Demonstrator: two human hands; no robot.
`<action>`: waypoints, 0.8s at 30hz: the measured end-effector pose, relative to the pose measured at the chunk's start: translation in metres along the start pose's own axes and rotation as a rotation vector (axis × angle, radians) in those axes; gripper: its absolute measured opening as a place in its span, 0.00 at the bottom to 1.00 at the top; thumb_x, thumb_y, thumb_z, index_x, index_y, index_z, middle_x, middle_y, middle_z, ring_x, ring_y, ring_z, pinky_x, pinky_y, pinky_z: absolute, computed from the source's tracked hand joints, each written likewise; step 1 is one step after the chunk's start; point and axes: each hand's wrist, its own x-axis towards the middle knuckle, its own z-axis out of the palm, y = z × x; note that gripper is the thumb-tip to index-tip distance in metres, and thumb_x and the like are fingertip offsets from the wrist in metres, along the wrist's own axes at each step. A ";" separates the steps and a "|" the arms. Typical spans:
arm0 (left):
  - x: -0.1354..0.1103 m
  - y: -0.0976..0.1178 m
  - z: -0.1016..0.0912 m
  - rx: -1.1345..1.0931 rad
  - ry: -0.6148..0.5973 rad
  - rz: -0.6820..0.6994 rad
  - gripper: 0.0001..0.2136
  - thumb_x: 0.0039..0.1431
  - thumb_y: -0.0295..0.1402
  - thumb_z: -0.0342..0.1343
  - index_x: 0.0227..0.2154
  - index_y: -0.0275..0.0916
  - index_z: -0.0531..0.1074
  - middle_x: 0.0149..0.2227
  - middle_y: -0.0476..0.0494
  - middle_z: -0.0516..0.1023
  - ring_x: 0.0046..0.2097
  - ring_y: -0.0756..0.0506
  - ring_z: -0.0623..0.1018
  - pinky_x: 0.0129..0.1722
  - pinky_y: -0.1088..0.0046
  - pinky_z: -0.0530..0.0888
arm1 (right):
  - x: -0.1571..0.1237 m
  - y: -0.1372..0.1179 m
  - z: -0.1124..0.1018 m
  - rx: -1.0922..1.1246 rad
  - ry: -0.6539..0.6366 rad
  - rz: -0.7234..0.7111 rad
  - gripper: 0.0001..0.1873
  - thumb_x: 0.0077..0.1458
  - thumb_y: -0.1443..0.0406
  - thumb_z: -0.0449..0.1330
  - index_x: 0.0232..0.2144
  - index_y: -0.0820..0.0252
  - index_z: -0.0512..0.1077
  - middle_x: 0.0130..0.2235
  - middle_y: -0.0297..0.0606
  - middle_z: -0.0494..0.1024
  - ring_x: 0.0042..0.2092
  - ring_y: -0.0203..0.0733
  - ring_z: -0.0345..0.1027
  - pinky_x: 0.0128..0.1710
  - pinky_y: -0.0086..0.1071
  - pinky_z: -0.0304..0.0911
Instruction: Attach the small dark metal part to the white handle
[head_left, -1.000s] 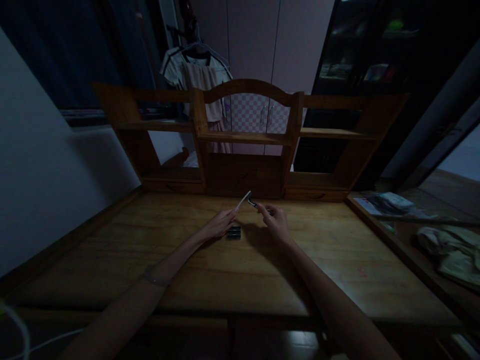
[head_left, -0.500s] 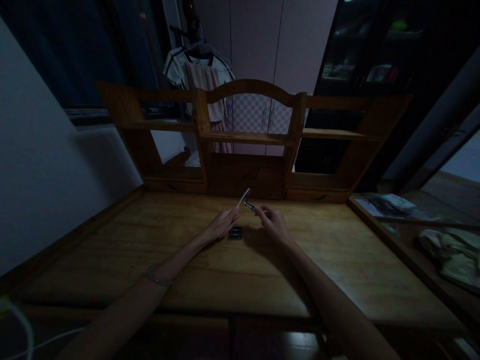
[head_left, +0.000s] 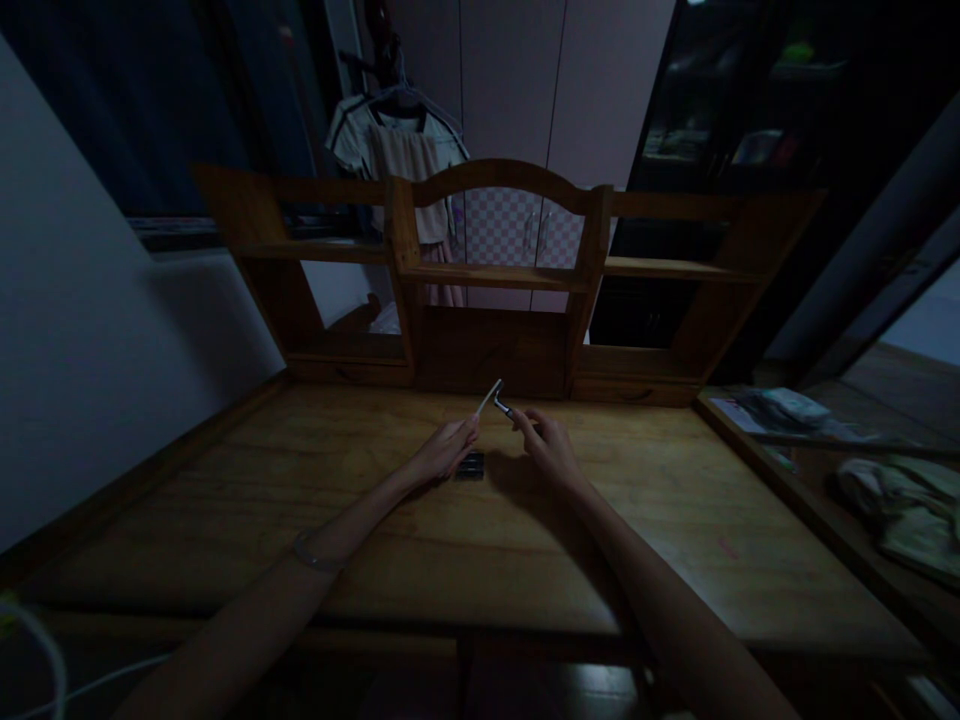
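Note:
My left hand (head_left: pixel 448 448) is closed around a slim white toothbrush (head_left: pixel 488 397), its head pointing up and away to the right. My right hand (head_left: pixel 549 442) pinches a short dark-and-silver handle with a bent neck (head_left: pixel 505 409); what kind of tool it is cannot be made out in the dim light. The bent end is close to the toothbrush head, and I cannot tell whether they touch. Beneath the hands, a small black ribbed item (head_left: pixel 471 466) lies on the wooden table (head_left: pixel 420 545), partly covered by my left hand.
A wooden shelf unit (head_left: pixel 495 274) stands along the table's far edge. To the right are papers and plastic packaging (head_left: pixel 787 408) and a crumpled pale cloth (head_left: pixel 911 510). A white cable (head_left: pixel 112 675) runs at the lower left. Clothes (head_left: pixel 409 150) hang behind the shelf.
The bent end of the handle has risen slightly and moved a little right along the toothbrush head. Both hands keep their grips and have barely shifted.

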 end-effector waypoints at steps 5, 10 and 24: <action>-0.002 0.003 0.000 0.060 -0.033 -0.009 0.21 0.60 0.53 0.41 0.25 0.40 0.56 0.18 0.58 0.53 0.13 0.57 0.55 0.11 0.81 0.51 | 0.000 0.001 0.000 0.021 0.011 0.012 0.26 0.59 0.46 0.48 0.30 0.61 0.72 0.18 0.30 0.64 0.20 0.34 0.59 0.19 0.25 0.49; -0.002 0.006 0.000 0.055 -0.051 -0.016 0.21 0.60 0.53 0.41 0.24 0.40 0.56 0.18 0.58 0.52 0.13 0.57 0.54 0.11 0.82 0.51 | 0.000 0.002 0.000 0.043 -0.001 0.021 0.26 0.59 0.46 0.48 0.30 0.61 0.72 0.18 0.30 0.63 0.20 0.33 0.59 0.19 0.25 0.49; -0.005 0.014 -0.002 0.089 -0.098 -0.051 0.22 0.60 0.55 0.39 0.24 0.41 0.56 0.12 0.59 0.52 0.11 0.55 0.53 0.09 0.80 0.48 | -0.001 0.007 0.004 0.082 0.024 0.024 0.25 0.59 0.46 0.49 0.29 0.60 0.70 0.18 0.29 0.61 0.20 0.33 0.57 0.19 0.25 0.49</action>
